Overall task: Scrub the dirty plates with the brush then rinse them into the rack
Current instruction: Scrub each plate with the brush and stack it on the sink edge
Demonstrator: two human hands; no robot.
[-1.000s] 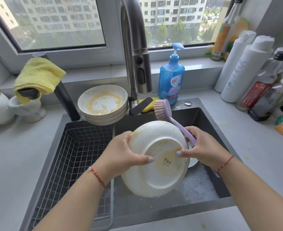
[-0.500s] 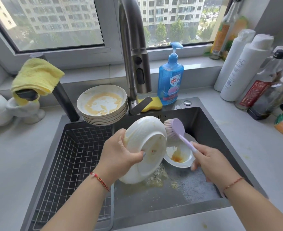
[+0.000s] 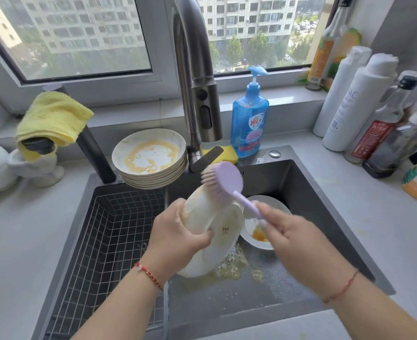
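The left hand [image 3: 178,231] holds a white plate [image 3: 212,231] tilted on edge over the sink basin [image 3: 300,182], underside toward the camera, its fingers [image 3: 208,233] curled over the back beside the small red maker's mark and the rest of the hand wrapped round the left rim. The right hand [image 3: 298,239] is closed round the handle of the lilac brush [image 3: 224,179], whose bristle head sits at the plate's upper rim, bristles turned left and down toward it; the hand is motion-blurred, so exactly how its fingers lie cannot be told. The step in hand looks like scrubbing the back and rim of this plate. To do it well, the plate's lower edge should stay low over the basin so that yellow, foamy runoff [image 3: 232,268] falls there and not into the wire rack [image 3: 109,241] on the left, which should take only rinsed plates. The left grip probably needs to stay firm, since a soapy glazed plate slips easily, and the plate should be turned bit by bit so the bristles cover the whole rim and the parts now under the fingers. A small dish [image 3: 259,231] with orange residue lies in the basin just behind the plate, and a stack of dirty plates [image 3: 151,158] waits on the sink's back edge beside the tap [image 3: 200,99], which runs no visible water; rinsing is not yet begun.
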